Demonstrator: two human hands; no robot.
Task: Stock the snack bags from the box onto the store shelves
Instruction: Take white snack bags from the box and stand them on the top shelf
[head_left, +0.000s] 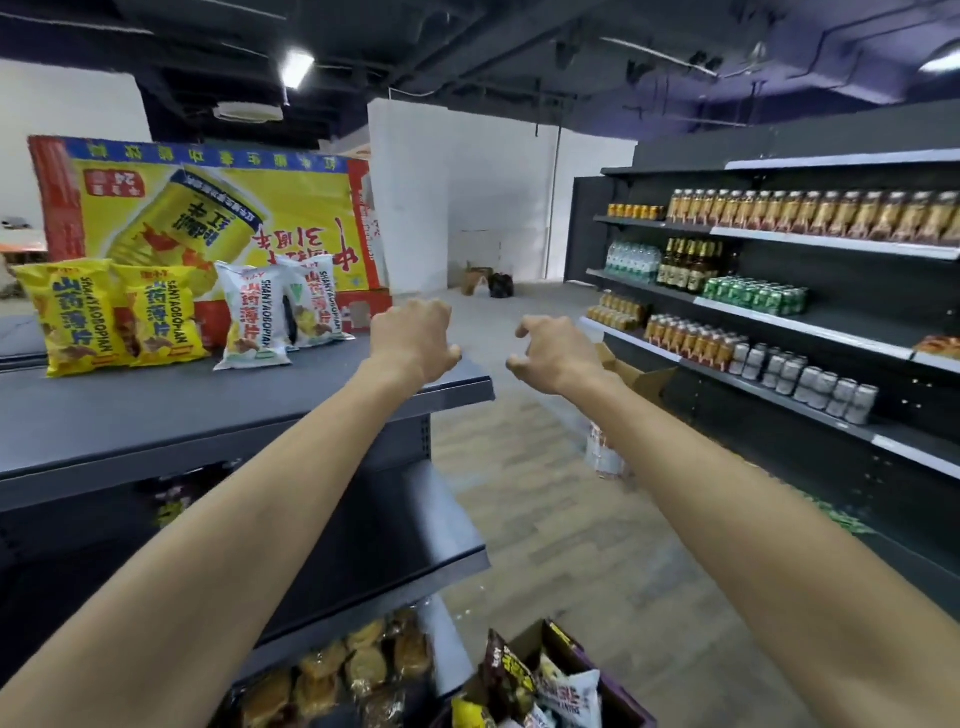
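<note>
Both arms stretched forward at about the same height, bare to the elbow. Left forearm runs up from the lower left, right forearm from the lower right, converging toward the middle. Left hand: back facing up, wrist bent slightly down, fingers loosely curled, thumb tucked low on the inner side. Right hand: palm down, fingers hooked loosely and spread a little, thumb under them. Neither hand holds anything. Hands near each other, not touching.
</note>
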